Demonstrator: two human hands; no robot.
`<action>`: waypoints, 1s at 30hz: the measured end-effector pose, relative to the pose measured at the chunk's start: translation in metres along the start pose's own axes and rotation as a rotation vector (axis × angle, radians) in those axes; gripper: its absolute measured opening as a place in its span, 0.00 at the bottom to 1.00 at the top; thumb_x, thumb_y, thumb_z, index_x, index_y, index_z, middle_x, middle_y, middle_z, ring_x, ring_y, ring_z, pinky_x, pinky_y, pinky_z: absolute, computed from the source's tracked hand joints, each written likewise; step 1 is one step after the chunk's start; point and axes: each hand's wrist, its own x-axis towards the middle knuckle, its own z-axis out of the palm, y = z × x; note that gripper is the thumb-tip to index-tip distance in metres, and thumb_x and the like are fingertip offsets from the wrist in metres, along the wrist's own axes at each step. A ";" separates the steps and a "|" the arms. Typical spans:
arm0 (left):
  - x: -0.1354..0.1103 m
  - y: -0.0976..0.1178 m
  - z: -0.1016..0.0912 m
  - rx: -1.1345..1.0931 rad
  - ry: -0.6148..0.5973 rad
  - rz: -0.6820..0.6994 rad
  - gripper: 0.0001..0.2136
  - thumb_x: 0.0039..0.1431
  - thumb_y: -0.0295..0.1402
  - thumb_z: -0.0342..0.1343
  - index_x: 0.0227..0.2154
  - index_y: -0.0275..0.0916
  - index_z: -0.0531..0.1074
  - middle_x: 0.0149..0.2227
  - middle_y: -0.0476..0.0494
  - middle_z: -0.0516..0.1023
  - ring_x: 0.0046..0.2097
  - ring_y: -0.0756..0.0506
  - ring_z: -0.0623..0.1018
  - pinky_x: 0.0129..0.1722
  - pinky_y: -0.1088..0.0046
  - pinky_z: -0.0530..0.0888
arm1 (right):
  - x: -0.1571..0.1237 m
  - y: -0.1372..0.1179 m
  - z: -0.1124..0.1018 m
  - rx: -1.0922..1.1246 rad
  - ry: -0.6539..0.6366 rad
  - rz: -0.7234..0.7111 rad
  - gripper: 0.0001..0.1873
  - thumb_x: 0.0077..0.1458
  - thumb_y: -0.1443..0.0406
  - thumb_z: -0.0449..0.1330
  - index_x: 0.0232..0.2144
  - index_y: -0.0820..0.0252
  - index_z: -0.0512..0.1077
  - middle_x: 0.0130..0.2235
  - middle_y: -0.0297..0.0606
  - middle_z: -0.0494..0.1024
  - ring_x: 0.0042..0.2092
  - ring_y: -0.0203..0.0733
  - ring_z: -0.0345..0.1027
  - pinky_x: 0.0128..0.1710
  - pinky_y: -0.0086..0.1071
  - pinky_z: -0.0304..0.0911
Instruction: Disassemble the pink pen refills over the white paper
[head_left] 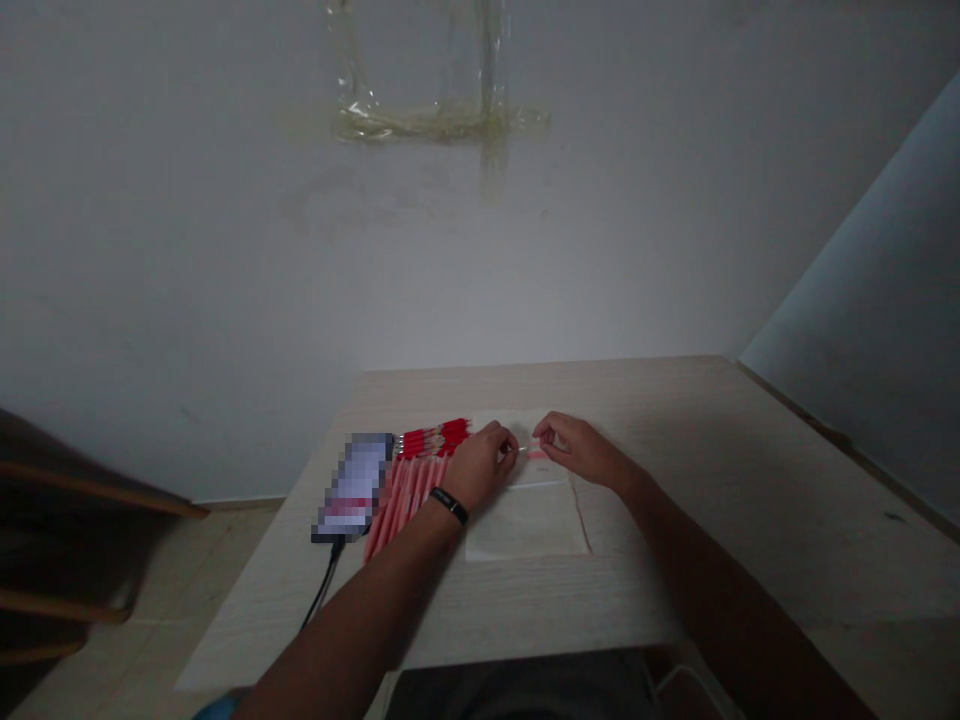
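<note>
Wristband [448,504] is showing illegible print; left hand [481,463] pinching pale tip [523,449]; right hand [579,447] curling narrowly, hold unclear; table edge [540,368] bordering wall [637,250].

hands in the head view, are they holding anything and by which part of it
The left hand seems to pinch a small pale piece by one end; whether the right hand grips anything cannot be told.

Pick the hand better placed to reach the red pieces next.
Left, likely: the left hand is right beside the red pieces; the right hand is farther off, beyond the left.
</note>
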 end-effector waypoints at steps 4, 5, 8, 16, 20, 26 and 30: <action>0.000 0.000 0.001 -0.004 0.005 -0.019 0.08 0.65 0.33 0.51 0.38 0.39 0.76 0.40 0.43 0.78 0.38 0.47 0.77 0.36 0.74 0.69 | 0.000 -0.002 0.000 0.015 -0.014 -0.002 0.03 0.60 0.68 0.59 0.38 0.59 0.71 0.36 0.37 0.75 0.37 0.38 0.68 0.39 0.31 0.63; 0.000 -0.001 0.002 -0.004 0.010 -0.017 0.08 0.64 0.32 0.52 0.37 0.39 0.76 0.40 0.44 0.79 0.38 0.47 0.77 0.36 0.74 0.69 | 0.000 -0.002 0.000 0.012 -0.017 -0.007 0.03 0.60 0.68 0.59 0.37 0.59 0.72 0.36 0.37 0.74 0.37 0.38 0.68 0.39 0.31 0.63; 0.000 -0.003 0.005 -0.007 0.027 -0.015 0.06 0.63 0.31 0.53 0.37 0.40 0.75 0.39 0.45 0.79 0.37 0.47 0.77 0.35 0.74 0.68 | 0.000 -0.001 0.000 -0.006 -0.014 -0.032 0.02 0.60 0.67 0.59 0.36 0.59 0.72 0.37 0.37 0.74 0.38 0.39 0.68 0.40 0.31 0.62; 0.000 -0.006 0.007 -0.035 0.032 -0.020 0.06 0.63 0.32 0.53 0.37 0.39 0.74 0.37 0.45 0.80 0.36 0.47 0.77 0.34 0.74 0.67 | 0.000 -0.004 -0.002 -0.024 -0.008 -0.066 0.02 0.62 0.67 0.58 0.37 0.59 0.72 0.37 0.37 0.74 0.39 0.39 0.68 0.41 0.32 0.62; 0.000 -0.005 0.006 -0.039 0.034 -0.047 0.06 0.63 0.32 0.53 0.37 0.39 0.74 0.37 0.44 0.80 0.37 0.47 0.77 0.35 0.74 0.68 | 0.000 -0.004 -0.001 -0.016 -0.011 -0.051 0.03 0.62 0.67 0.58 0.36 0.59 0.72 0.37 0.38 0.74 0.39 0.39 0.68 0.40 0.32 0.63; -0.001 -0.001 0.003 -0.049 0.003 -0.019 0.06 0.63 0.31 0.53 0.37 0.39 0.74 0.38 0.44 0.80 0.36 0.47 0.78 0.36 0.74 0.69 | 0.000 -0.004 0.001 0.002 -0.039 -0.063 0.05 0.63 0.64 0.59 0.36 0.59 0.74 0.37 0.38 0.75 0.39 0.39 0.69 0.41 0.32 0.63; -0.001 0.001 0.004 -0.067 -0.030 0.026 0.07 0.64 0.31 0.52 0.38 0.39 0.75 0.38 0.44 0.80 0.36 0.47 0.78 0.36 0.74 0.70 | 0.000 -0.002 0.011 0.085 -0.043 0.022 0.07 0.61 0.61 0.61 0.39 0.58 0.74 0.36 0.36 0.76 0.37 0.38 0.69 0.37 0.30 0.64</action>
